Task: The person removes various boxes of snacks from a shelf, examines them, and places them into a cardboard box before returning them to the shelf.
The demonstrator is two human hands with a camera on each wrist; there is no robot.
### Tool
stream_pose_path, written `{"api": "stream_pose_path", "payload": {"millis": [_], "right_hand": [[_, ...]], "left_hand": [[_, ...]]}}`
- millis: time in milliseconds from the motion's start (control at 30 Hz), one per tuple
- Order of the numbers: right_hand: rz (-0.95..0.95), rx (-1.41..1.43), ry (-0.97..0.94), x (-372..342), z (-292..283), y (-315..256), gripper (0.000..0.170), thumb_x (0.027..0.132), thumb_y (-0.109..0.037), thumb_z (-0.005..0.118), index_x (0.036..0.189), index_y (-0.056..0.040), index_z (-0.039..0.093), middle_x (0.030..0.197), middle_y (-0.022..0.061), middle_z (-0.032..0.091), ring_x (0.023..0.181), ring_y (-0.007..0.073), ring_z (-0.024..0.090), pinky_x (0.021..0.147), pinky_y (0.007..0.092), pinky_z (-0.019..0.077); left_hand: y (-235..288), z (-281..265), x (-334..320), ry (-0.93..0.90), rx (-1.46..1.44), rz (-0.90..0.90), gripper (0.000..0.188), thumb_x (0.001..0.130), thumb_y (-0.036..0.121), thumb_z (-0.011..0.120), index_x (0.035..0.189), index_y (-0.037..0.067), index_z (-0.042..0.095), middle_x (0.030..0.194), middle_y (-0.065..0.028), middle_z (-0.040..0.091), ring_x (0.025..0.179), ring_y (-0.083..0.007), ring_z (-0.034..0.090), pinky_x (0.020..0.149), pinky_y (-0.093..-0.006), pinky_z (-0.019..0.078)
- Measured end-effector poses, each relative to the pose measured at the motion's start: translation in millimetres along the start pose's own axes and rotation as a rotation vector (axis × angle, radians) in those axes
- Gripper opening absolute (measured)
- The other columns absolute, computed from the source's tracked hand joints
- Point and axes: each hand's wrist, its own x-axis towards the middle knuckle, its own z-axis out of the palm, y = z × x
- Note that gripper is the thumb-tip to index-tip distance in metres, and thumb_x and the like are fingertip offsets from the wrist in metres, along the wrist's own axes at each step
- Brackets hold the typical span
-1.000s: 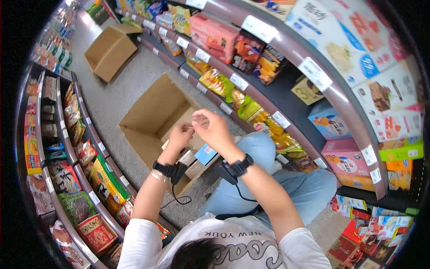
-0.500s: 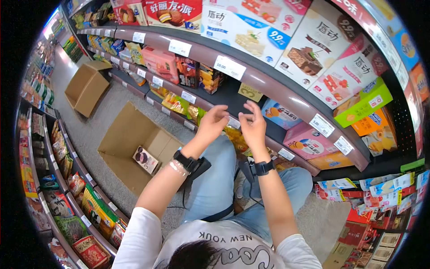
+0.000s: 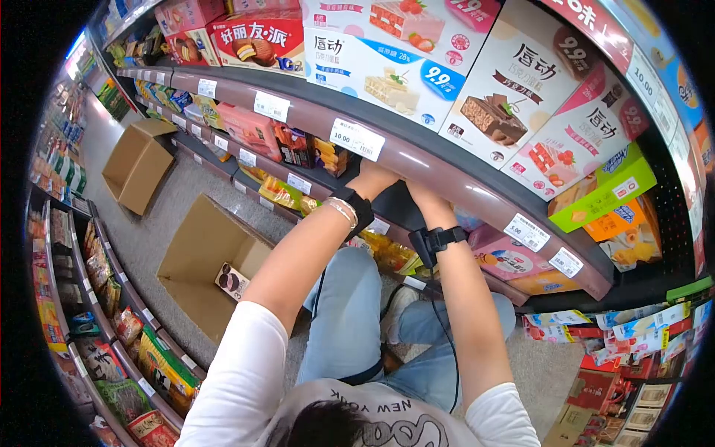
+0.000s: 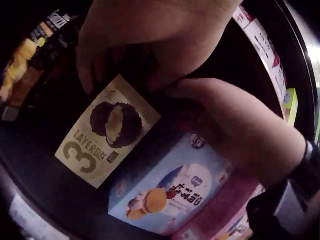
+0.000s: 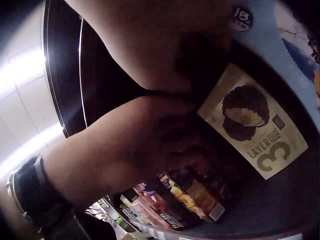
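Clearly "LAYER" on yellowish box (image 4: 108,133)

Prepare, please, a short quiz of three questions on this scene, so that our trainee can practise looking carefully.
1. Which big number is printed on the yellow box?
2. True or false: the left hand and the right hand both reach under the shelf edge.
3. Where does the blue box stand? a) inside a carton; b) beside the yellow box; c) on the floor.

Key: 1. 3; 2. true; 3. b
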Motion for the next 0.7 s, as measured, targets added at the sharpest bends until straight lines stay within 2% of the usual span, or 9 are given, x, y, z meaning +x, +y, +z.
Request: {"api": "stream_pose_path", "payload": {"millis": [33,67,200,300,400,500,600,667,700], "right_hand": [[-0.023,-0.011,-0.012,0.8,1.7,2.7,0.036,0.089,-0.03,0.062,0.116,-0.0055,0.063,0.119,0.0185,0.063,0.111,0.0355,0.057,0.093,0.0437,0.0454],[-0.046,-0.022,-0.024,1.2,3.3,5.0,0.037,0.09,-0.031,0.062,0.116,-0.0059,0.063,0.119,0.018,0.062,0.112,0.0351,0.057,0.093,0.0433,0.0452],[-0.048,-0.107,0.0,-0.3,12.7,11.6,0.034,0.09,-0.03,0.062,0.116,-0.0077,0.063,0.118,0.0171,0.063,0.111,0.0351,0.057,0.092,0.0437,0.046],[-0.092,-0.109,-0.094,2.2,12.6,15.5,0.03,0.09,-0.024,0.061,0.115,-0.0076,0.063,0.115,0.0173,0.064,0.109,0.0359,0.057,0.091,0.0445,0.0463],[-0.004,-0.214,-0.09,-6.7,28.6,27.8,0.028,0.089,-0.016,0.06,0.115,-0.0069,0.063,0.113,0.0183,0.064,0.109,0.0376,0.057,0.092,0.0457,0.0457],[-0.17,-0.363,-0.015,-17.3,39.3,47.0,0.028,0.088,-0.011,0.058,0.115,-0.0058,0.063,0.115,0.0207,0.063,0.111,0.04,0.056,0.094,0.0471,0.0447],[-0.17,-0.366,0.013,-20.9,41.2,56.2,0.03,0.086,-0.009,0.059,0.116,-0.004,0.062,0.117,0.0227,0.061,0.112,0.0416,0.055,0.095,0.0488,0.0437],[-0.125,-0.261,0.059,-23.2,41.1,47.4,0.032,0.086,-0.008,0.059,0.117,-0.0026,0.061,0.119,0.0234,0.06,0.113,0.0416,0.054,0.096,0.0495,0.0435],[-0.102,-0.208,0.083,-24.2,39.8,40.3,0.033,0.085,-0.007,0.059,0.117,-0.0019,0.061,0.12,0.0238,0.059,0.113,0.0416,0.054,0.096,0.0499,0.0434]], "left_hand": [[-13.3,10.1,8.0,0.112,0.084,0.166,0.038,0.083,0.029,0.067,0.115,0.009,0.062,0.116,-0.0141,0.064,0.106,-0.0331,0.06,0.088,-0.0424,0.0486],[-26.0,18.4,7.9,0.13,0.116,0.21,0.038,0.083,0.029,0.067,0.115,0.009,0.062,0.116,-0.0142,0.064,0.106,-0.0332,0.06,0.088,-0.0425,0.0486],[-33.2,13.7,3.4,0.084,0.132,0.211,0.037,0.083,0.028,0.067,0.114,0.009,0.062,0.115,-0.0143,0.064,0.105,-0.0335,0.061,0.087,-0.0427,0.0487],[-36.1,10.9,0.7,0.073,0.144,0.202,0.037,0.082,0.027,0.068,0.114,0.008,0.063,0.114,-0.0144,0.064,0.105,-0.0337,0.061,0.087,-0.0428,0.0487],[-37.2,11.1,-3.9,0.074,0.134,0.175,0.036,0.082,0.026,0.068,0.113,0.008,0.063,0.113,-0.0146,0.064,0.104,-0.0339,0.061,0.086,-0.0429,0.0488],[-36.9,9.5,-9.3,0.07,0.054,0.115,0.035,0.081,0.022,0.069,0.112,0.007,0.063,0.112,-0.0153,0.064,0.103,-0.0346,0.061,0.086,-0.0431,0.0489],[-33.2,3.6,-16.8,0.058,-0.041,0.049,0.031,0.079,0.014,0.069,0.108,0.004,0.063,0.108,-0.0167,0.065,0.102,-0.036,0.06,0.085,-0.0431,0.0485],[-25.8,-4.1,-21.3,0.032,-0.068,0.0,0.028,0.078,0.009,0.068,0.104,0.001,0.064,0.104,-0.0171,0.066,0.102,-0.0363,0.061,0.087,-0.0425,0.0478],[-21.8,-8.3,-22.8,-0.03,-0.076,-0.082,0.031,0.077,0.008,0.068,0.106,0.002,0.063,0.105,-0.0184,0.065,0.101,-0.038,0.06,0.085,-0.0427,0.0483]]}}
